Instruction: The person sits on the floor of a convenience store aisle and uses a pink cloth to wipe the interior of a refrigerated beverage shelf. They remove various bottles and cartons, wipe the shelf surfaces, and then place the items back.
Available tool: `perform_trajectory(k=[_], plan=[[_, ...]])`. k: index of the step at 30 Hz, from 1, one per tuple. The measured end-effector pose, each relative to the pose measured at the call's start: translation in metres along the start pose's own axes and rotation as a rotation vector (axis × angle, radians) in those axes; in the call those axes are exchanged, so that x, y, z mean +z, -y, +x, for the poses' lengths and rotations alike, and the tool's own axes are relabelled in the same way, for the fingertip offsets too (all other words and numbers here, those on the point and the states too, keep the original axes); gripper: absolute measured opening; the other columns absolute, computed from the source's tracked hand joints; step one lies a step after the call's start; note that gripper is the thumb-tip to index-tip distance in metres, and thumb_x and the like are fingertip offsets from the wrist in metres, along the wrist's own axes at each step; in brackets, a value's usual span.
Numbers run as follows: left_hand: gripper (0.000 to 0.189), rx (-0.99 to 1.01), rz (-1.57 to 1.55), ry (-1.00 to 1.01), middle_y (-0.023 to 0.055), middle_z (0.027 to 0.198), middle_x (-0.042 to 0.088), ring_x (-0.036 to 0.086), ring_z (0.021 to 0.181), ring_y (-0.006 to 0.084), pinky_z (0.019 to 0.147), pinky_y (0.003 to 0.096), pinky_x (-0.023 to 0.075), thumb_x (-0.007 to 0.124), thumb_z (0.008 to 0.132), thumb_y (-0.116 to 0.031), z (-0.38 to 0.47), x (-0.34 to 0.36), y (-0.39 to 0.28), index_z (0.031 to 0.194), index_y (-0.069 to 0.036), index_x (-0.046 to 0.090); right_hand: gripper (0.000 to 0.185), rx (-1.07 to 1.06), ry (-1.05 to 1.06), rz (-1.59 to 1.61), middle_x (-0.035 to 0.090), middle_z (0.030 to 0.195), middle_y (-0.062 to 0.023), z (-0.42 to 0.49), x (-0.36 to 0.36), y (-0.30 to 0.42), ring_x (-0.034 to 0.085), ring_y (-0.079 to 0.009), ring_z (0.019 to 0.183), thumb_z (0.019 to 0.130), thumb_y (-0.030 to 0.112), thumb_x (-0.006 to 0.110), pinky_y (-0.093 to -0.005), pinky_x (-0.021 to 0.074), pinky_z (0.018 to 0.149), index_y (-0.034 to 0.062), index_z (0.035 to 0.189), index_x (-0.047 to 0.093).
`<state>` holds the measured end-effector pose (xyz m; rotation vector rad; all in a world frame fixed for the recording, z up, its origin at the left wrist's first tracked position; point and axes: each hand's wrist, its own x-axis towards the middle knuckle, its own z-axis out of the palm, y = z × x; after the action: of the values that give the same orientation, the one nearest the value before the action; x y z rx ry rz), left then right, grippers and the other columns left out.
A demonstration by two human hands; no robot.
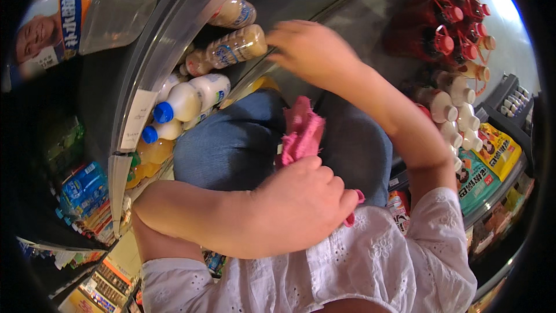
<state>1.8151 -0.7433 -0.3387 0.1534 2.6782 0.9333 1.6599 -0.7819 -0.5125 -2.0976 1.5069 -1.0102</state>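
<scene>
My left hand (304, 208) is closed around a crumpled pink cloth (302, 132), held above my lap; one end sticks up and another pokes out below the fingers. My right hand (312, 50) is slightly blurred and reaches out with bent fingers to the base of a plastic bottle of beige drink (234, 50), which lies tilted at the shelf. Whether the fingertips touch it, I cannot tell. Beside it, nearer me, are white bottles with blue caps (178, 104). Another beige bottle (236, 13) is just beyond.
A shelf with a clear edge strip (152, 52) curves along the left. Yellow juice bottles (152, 156) and blue packs (84, 189) are lower left. Dark red bottles with red caps (443, 43), white bottles (445, 108) and yellow (499, 150) and teal bags (475, 182) stand at the right.
</scene>
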Motion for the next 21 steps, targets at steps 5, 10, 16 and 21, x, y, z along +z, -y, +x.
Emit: perform_trajectory(k=[5, 10, 16, 21], plan=[[0.012, -0.013, -0.015, -0.019, 0.0019, 0.073, 0.054, 0.055, 0.071, 0.0181, 0.069, 0.0312, 0.0405, 0.058, 0.080, -0.020, -0.009, -0.002, -0.004, 0.083, -0.008, 0.059, 0.036, -0.060, 0.516, -0.340, 0.063, 0.127, -0.0087, 0.115, 0.150, 0.021, 0.057, -0.0280, 0.119, 0.089, 0.027, 0.059, -0.0418, 0.0482, 0.092, 0.0119, 0.120, 0.069], [0.014, -0.055, -0.100, 0.010, 0.0022, 0.074, 0.058, 0.056, 0.073, 0.0177, 0.072, 0.0317, 0.0386, 0.055, 0.084, -0.018, -0.019, -0.006, 0.002, 0.091, -0.008, 0.061, 0.045, 0.231, 0.571, -0.381, 0.056, 0.139, -0.0058, 0.139, 0.237, 0.004, 0.051, -0.0224, 0.126, 0.094, 0.033, 0.050, -0.0418, 0.0406, 0.093, 0.0190, 0.136, 0.059], [0.016, -0.027, -0.129, 0.038, 0.0026, 0.076, 0.057, 0.057, 0.075, 0.0181, 0.068, 0.0312, 0.0397, 0.056, 0.084, -0.018, -0.018, -0.006, 0.008, 0.095, -0.007, 0.061, 0.027, 0.134, 0.494, -0.408, 0.064, 0.125, -0.0035, 0.128, 0.243, -0.014, 0.055, -0.0240, 0.118, 0.092, 0.027, 0.056, -0.0444, 0.0420, 0.088, 0.0189, 0.110, 0.075], [0.018, -0.007, -0.125, 0.140, 0.0052, 0.083, 0.056, 0.057, 0.079, 0.0209, 0.073, 0.0324, 0.0424, 0.056, 0.081, -0.018, -0.013, -0.017, 0.004, 0.094, -0.006, 0.059, 0.028, 0.140, 0.499, -0.361, 0.063, 0.126, -0.0039, 0.118, 0.212, -0.014, 0.054, -0.0258, 0.120, 0.083, 0.029, 0.069, -0.0463, 0.0409, 0.087, 0.0243, 0.110, 0.075]])
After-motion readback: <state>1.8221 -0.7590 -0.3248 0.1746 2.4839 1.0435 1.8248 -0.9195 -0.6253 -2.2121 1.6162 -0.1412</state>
